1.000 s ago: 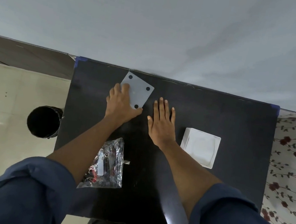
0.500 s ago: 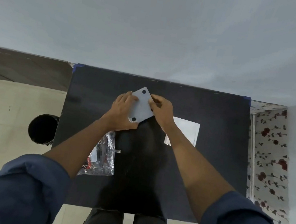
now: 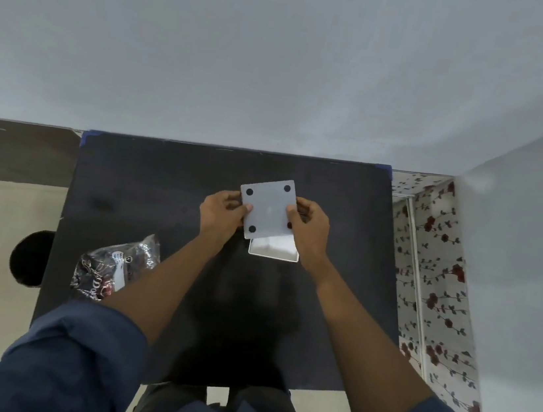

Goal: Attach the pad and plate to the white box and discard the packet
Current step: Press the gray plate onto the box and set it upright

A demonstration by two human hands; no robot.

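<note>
Both hands grasp the grey square plate (image 3: 269, 209) by its opposite sides: the left hand (image 3: 221, 214) pinches the left edge with thumb on top, and the right hand (image 3: 308, 228) pinches the right edge the same way. It is held above the black table (image 3: 147, 196), turned slightly so that its corners point a little off the table's edges, and it has no long axis, being about square. Dark round spots mark its corners; three show fully and the fourth is partly hidden by the right thumb. Just below and nearer the person, the white box (image 3: 274, 248) lies flat on the table, its far part hidden by the plate, its near edge roughly parallel to the table's front edge. At the near left of the table lies a crinkled clear packet (image 3: 117, 265) with dark contents, a white label and letters that seem to read "Do", the rest being unreadable; the left forearm crosses beside it. Bare table lies open all round the box, widest to the left and towards the far edge, whose corners carry blue tape (image 3: 382, 168). On the floor beside the table's left edge stands a black round bin (image 3: 28, 256).
</note>
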